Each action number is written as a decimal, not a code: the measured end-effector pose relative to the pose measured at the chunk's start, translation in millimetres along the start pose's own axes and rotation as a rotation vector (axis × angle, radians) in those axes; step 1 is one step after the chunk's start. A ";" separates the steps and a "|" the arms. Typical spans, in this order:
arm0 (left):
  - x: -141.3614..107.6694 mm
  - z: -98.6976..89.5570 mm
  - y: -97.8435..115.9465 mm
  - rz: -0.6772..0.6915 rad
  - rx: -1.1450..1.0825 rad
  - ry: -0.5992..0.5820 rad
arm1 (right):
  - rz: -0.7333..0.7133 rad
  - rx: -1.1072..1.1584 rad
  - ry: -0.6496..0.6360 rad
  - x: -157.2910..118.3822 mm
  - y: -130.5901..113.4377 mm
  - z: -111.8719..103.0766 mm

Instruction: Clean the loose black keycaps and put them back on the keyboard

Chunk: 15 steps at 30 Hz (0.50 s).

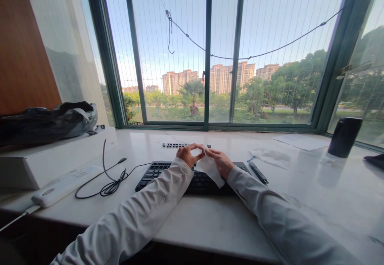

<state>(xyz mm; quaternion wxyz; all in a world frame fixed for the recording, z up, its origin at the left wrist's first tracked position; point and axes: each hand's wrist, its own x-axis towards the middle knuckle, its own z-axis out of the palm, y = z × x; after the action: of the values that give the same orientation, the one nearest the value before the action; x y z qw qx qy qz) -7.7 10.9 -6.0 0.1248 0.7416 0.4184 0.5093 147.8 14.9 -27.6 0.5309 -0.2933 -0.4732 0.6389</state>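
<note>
Above the black keyboard (156,172), both hands meet with their fingertips together. My left hand (186,155) is closed in a pinch, thumb and forefinger forming a ring, on a small dark keycap (203,150) that is mostly hidden. A white wipe (210,168) hangs from my right hand (221,162), whose fingers are closed on it against the keycap. Just behind the hands, a row of loose black keycaps (175,145) lies on the white tabletop (192,225). Hands and wipe cover part of the keyboard.
Left of the keyboard lies a coiled black cable (115,186), near a white power strip (66,185) and a white box (60,159) with a dark bag (48,123) on top. To the right are a dark pen-like tool (258,173), a clear plastic wrapper (270,158) and a black cylinder (345,137).
</note>
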 end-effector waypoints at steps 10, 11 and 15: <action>-1.3 6.8 -2.2 -0.040 0.026 0.056 | -0.146 -0.141 0.190 -4.0 -2.7 4.1; -1.2 7.9 -2.3 -0.048 0.003 0.055 | -0.161 -0.156 0.194 -3.8 -2.7 3.8; -0.7 12.2 -3.6 -0.102 -0.101 0.043 | -0.208 -0.195 0.205 -3.5 -2.8 3.5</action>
<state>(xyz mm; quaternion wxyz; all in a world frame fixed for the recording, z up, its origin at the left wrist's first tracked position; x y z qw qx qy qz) 0.9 15.6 -14.2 0.1789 0.7008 0.4322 0.5385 146.8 10.5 -24.1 0.6086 -0.3566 -0.5039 0.4984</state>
